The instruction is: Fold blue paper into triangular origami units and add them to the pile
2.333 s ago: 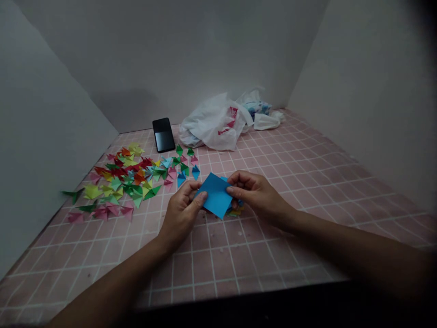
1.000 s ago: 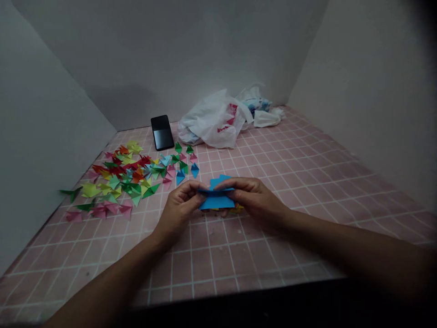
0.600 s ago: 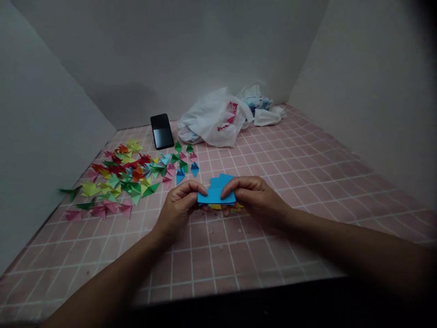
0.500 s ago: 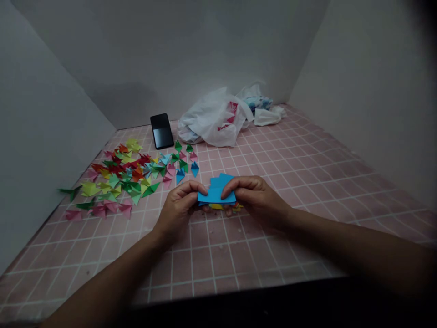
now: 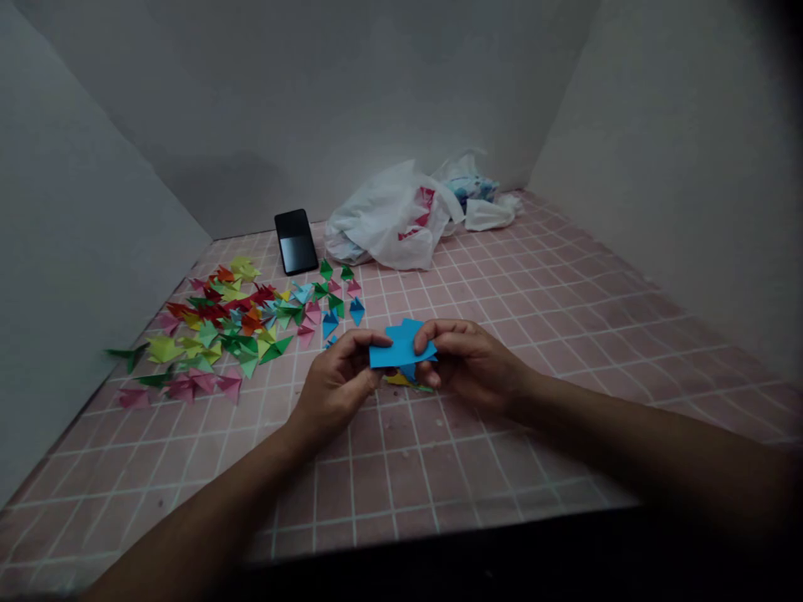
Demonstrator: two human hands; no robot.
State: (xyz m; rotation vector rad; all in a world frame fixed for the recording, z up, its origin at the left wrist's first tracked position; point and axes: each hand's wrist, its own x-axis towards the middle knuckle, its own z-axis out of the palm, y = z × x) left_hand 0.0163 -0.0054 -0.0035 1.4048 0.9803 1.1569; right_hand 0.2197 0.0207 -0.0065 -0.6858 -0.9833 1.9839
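A blue sheet of paper point(image 5: 396, 355), folded into a strip, is held level between my two hands. My left hand point(image 5: 342, 372) pinches its left end, fingers on top and thumb at the lower edge. At the right end, my right hand point(image 5: 470, 359) has its fingers closed on the paper, and that corner bends a little. More blue paper point(image 5: 411, 326) shows just behind the strip. Below the hands lies some yellow paper point(image 5: 397, 379), mostly hidden. Small blue folded paper pieces point(image 5: 356, 310) lie beyond my left hand.
Many folded paper pieces point(image 5: 229, 343) in several colours spread over the left of the pink checked tablecloth point(image 5: 533, 284). A black phone point(image 5: 296, 242) leans at the back wall. White plastic bags point(image 5: 389, 217) lie beside it. Walls point(image 5: 63, 209) rise left, right and behind.
My left hand has shifted slightly right and its thumb has dropped from the top to the lower edge of the blue paper. The right fingers have curled more around their end.
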